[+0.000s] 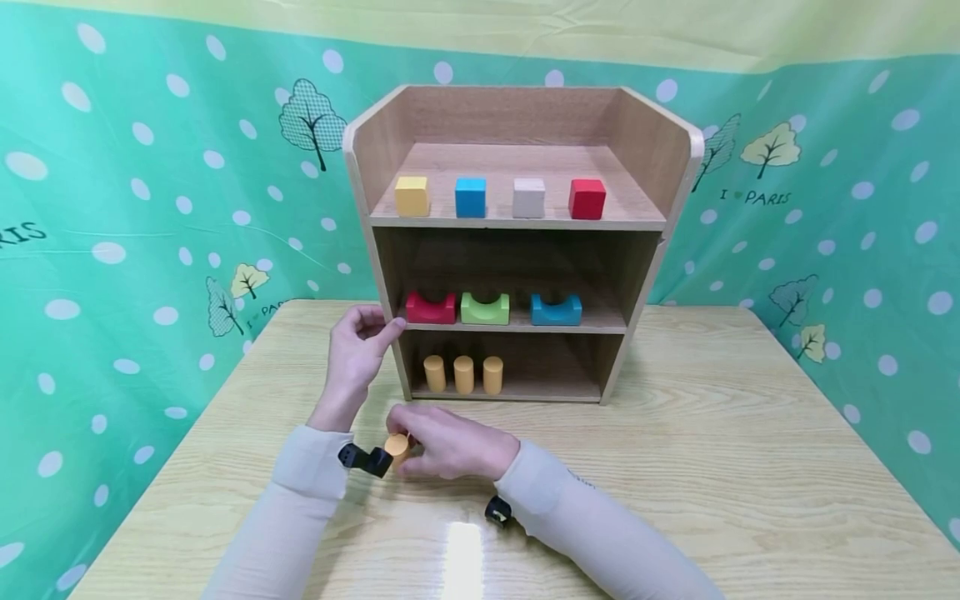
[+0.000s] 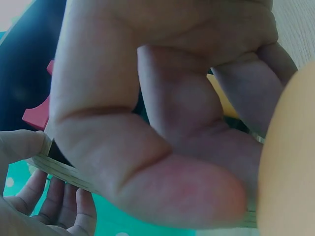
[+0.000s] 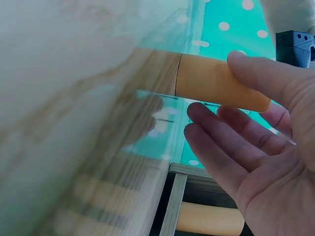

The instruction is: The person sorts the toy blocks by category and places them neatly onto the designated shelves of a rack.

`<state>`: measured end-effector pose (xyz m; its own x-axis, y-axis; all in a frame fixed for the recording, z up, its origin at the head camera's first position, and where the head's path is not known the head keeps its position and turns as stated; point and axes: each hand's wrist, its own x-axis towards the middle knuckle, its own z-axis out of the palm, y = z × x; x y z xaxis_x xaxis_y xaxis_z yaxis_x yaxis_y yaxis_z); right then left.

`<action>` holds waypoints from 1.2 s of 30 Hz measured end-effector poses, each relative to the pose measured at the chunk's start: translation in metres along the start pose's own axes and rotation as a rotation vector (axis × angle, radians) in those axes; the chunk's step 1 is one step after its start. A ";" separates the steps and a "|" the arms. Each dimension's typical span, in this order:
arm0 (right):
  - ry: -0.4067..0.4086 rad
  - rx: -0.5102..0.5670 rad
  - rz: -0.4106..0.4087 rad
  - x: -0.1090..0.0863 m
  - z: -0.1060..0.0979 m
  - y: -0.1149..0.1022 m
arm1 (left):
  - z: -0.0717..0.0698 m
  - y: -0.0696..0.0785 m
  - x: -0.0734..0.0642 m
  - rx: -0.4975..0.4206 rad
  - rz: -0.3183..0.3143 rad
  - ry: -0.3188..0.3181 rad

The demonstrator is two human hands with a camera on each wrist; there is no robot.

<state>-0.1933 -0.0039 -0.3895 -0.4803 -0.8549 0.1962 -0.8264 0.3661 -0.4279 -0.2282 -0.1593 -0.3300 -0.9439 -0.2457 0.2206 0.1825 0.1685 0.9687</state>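
Note:
My right hand holds an orange wooden cylinder between thumb and fingers, in front of the shelf's lower left corner. In the right wrist view this cylinder stands with its base at the tabletop. My left hand grips the left side panel of the wooden shelf unit, thumb at the middle board's front edge and the other fingers around the outer side. Three like cylinders stand in a row on the bottom shelf, toward its left. The right hand largely blocks the left wrist view.
On the top shelf sit several cubes: yellow, blue, white and red. Red, green and blue arch-cut blocks line the middle shelf. A patterned green curtain hangs behind the table.

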 end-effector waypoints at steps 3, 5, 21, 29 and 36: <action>0.003 -0.012 -0.010 0.000 0.001 0.001 | 0.000 0.000 0.000 -0.002 0.004 0.004; 0.003 -0.017 -0.014 0.000 0.001 0.001 | 0.000 -0.001 0.000 0.002 0.004 0.004; 0.017 0.023 0.009 -0.004 -0.004 0.000 | 0.000 0.000 0.000 0.013 -0.005 -0.004; 0.042 0.092 0.039 -0.012 -0.010 0.003 | -0.001 0.000 0.000 0.012 0.002 0.004; 0.067 0.087 0.052 -0.021 -0.015 0.006 | 0.000 0.000 0.001 0.005 0.005 0.008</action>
<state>-0.1927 0.0221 -0.3833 -0.5431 -0.8079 0.2287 -0.7724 0.3739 -0.5134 -0.2293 -0.1595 -0.3299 -0.9406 -0.2528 0.2267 0.1862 0.1742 0.9669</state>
